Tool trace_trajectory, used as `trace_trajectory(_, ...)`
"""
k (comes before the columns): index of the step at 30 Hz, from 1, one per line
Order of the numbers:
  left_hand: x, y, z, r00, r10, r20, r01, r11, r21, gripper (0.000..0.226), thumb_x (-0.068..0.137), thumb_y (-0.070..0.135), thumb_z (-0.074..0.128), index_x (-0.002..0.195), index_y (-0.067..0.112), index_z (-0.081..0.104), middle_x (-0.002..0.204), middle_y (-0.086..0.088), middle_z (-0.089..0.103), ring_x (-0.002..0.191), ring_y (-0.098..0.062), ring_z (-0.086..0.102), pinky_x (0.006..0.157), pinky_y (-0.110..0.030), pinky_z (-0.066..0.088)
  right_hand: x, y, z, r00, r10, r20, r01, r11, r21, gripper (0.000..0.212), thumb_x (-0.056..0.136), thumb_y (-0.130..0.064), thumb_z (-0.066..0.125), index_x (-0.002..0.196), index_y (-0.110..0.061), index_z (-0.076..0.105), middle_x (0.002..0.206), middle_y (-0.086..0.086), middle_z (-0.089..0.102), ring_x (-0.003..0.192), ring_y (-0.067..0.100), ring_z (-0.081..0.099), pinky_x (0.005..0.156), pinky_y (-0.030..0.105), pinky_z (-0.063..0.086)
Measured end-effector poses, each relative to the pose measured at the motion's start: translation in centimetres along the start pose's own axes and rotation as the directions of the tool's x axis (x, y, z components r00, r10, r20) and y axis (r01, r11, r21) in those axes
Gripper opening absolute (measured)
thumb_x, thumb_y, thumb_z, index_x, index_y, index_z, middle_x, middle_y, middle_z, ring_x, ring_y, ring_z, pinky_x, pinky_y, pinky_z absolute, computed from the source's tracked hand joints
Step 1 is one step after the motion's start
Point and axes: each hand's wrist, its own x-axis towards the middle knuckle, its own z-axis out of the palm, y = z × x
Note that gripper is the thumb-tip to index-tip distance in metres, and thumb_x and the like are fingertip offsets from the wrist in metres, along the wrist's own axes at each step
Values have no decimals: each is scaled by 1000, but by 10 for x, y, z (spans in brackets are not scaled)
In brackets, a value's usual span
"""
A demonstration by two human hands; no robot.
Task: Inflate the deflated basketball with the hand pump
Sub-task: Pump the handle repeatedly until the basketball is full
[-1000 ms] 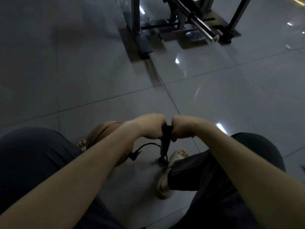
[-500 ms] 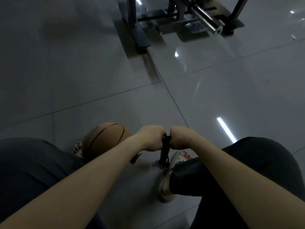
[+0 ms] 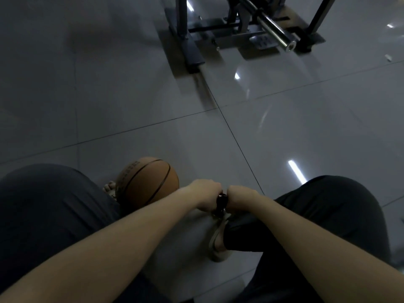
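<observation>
Orange-brown with dark seams, the basketball (image 3: 150, 182) sits on the grey tiled floor (image 3: 131, 95), just ahead of the person's left knee and against the toes of the left foot. Just to its right stands the black hand pump (image 3: 221, 203) — only a short stretch of it shows between two fists. The left hand (image 3: 206, 196) and right hand (image 3: 239, 199) each curl round the handle, knuckles nearly touching. A pale sandal (image 3: 216, 241) sits at the pump's base. Well beyond — a metal gym frame (image 3: 192, 53) with a steel bar (image 3: 273, 29).
</observation>
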Motion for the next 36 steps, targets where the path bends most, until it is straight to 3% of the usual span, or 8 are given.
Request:
trace_trajectory(5, -28, 0, -76, 996, -28, -80, 15, 988, -151, 17, 90, 30, 66, 77, 19, 64, 70, 3, 62, 64, -17, 58, 52, -27, 38, -42, -6, -86, 1000, -20, -1, 20, 998, 62, 18, 84, -20, 73, 90, -4, 67, 69, 7, 58, 57, 20, 54, 54, 30, 47)
trace_trajectory(8, -37, -6, -112, 983, -39, -178, -6, 970, -244, 21, 88, 36, 71, 75, 20, 66, 65, 3, 62, 57, -13, 55, 50, -27, 39, -60, -8, -131, 998, -34, -48, 39, 995, 94, 12, 83, -15, 73, 86, -8, 63, 66, 5, 56, 53, 16, 50, 49, 27, 45)
trace_trajectory(14, -11, -13, -68, 990, -65, -124, 44, 985, -165, 25, 82, 40, 72, 74, 18, 63, 69, 2, 62, 68, -23, 61, 55, -28, 45, -23, -15, -83, 985, -49, -166, 39, 997, -61, 21, 85, -24, 64, 70, -15, 52, 73, 4, 59, 64, 21, 56, 59, 31, 47)
trace_trajectory(18, 4, -17, -31, 988, -9, -157, -2, 998, -65, 15, 86, 32, 63, 83, 17, 64, 78, -1, 62, 76, -28, 62, 59, -29, 40, -1, -6, -43, 977, -22, -214, 11, 999, -53, 26, 85, -29, 61, 68, -19, 45, 75, 2, 57, 74, 28, 61, 65, 35, 52)
trace_trajectory(23, 15, -12, 21, 989, -3, -151, -4, 999, -46, 15, 87, 29, 60, 90, 15, 65, 95, -10, 69, 87, -34, 66, 62, -31, 39, 14, 1, -4, 991, -28, -133, 15, 995, -97, 20, 85, -29, 62, 84, -16, 46, 98, 8, 64, 89, 31, 63, 68, 33, 45)
trace_trajectory(26, 17, -5, 36, 986, -5, -164, -6, 998, -63, 15, 89, 28, 59, 91, 15, 64, 98, -12, 69, 89, -35, 66, 63, -32, 38, 17, 6, 4, 996, -23, -87, 10, 990, -139, 19, 87, -28, 62, 89, -17, 47, 101, 7, 65, 93, 30, 63, 69, 34, 45)
trace_trajectory(33, -1, 6, 28, 994, 11, -104, -13, 1000, -17, 19, 90, 29, 59, 99, 13, 64, 102, -11, 69, 93, -34, 67, 65, -34, 44, 4, 2, 10, 1000, 10, 1, -10, 995, -99, 20, 87, -30, 62, 98, -16, 53, 89, 4, 56, 88, 28, 60, 72, 33, 47)
trace_trajectory(36, -11, 8, -6, 997, 13, -81, -13, 1000, 1, 19, 90, 30, 60, 99, 14, 65, 99, -9, 69, 90, -32, 66, 64, -32, 44, -12, -1, -15, 999, -13, 29, 15, 998, -67, 16, 85, -23, 64, 79, -14, 52, 70, 2, 51, 86, 31, 62, 67, 31, 45)
